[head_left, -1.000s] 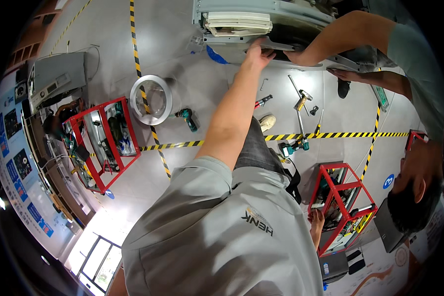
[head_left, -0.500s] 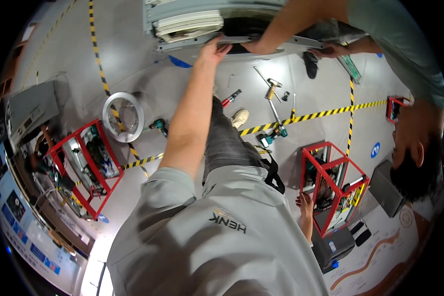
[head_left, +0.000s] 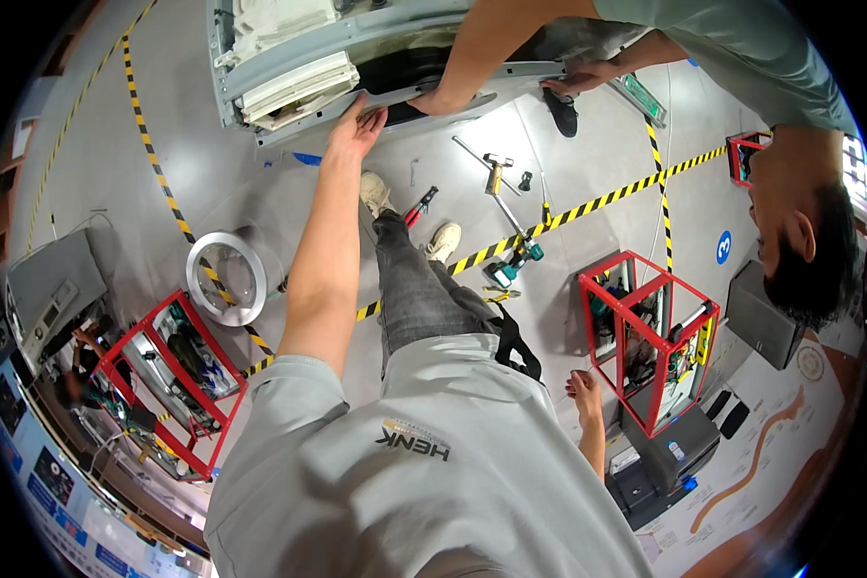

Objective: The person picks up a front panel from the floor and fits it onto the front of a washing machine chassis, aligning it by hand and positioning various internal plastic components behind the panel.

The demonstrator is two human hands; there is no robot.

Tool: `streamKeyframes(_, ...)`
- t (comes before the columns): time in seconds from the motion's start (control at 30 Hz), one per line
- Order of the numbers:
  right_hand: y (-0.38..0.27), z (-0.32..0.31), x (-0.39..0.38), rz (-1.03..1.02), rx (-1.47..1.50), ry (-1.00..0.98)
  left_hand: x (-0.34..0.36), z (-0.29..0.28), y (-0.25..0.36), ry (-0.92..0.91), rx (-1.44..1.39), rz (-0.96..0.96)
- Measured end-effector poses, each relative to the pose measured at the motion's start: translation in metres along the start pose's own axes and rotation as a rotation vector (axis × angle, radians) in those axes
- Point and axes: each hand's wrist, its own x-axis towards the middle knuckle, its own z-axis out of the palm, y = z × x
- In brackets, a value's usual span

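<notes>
My left hand [head_left: 356, 130] reaches forward to the front metal rail [head_left: 308, 120] of a pale grey appliance cabinet [head_left: 223, 72]. Its fingers are stretched out and apart, with the tips at the rail's edge; they do not wrap round it. A white ribbed plastic part [head_left: 299, 91] sits inside the cabinet behind the rail. A co-worker's hand [head_left: 438, 101] rests on the same rail just right of mine, and their other hand [head_left: 588, 75] is at its right end. My right hand [head_left: 584, 390] hangs at my side, empty, fingers loosely bent, near a red-framed tool cart [head_left: 650, 339].
On the floor lie red-handled pliers [head_left: 420, 207], a hammer [head_left: 497, 173], a green cordless drill [head_left: 511, 265] and a silver ring-shaped door [head_left: 226, 279]. Another red-framed cart [head_left: 169, 380] stands left. Yellow-black tape [head_left: 588, 207] crosses the floor. The co-worker leans in from the right.
My view has shifted, so the cabinet sits further left. My left hand's fingers have loosened from the rail. My right hand has moved slightly away from the red cart.
</notes>
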Motion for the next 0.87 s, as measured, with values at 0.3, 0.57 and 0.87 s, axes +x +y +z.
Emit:
streamKeyframes(0.3, 0.007, 0.005, 0.0, 0.0, 0.026, 0.005, -0.001, 0.005, -0.001, 0.018, 0.02, -0.026)
streamKeyframes(0.57, 0.012, 0.009, 0.001, -0.005, 0.044, 0.0, 0.0, 0.0, 0.0, 0.017, 0.029, -0.015)
streamKeyframes(0.87, 0.028, 0.014, 0.006, 0.056, 0.069, -0.002, 0.004, 0.001, -0.001, 0.026, 0.055, -0.005)
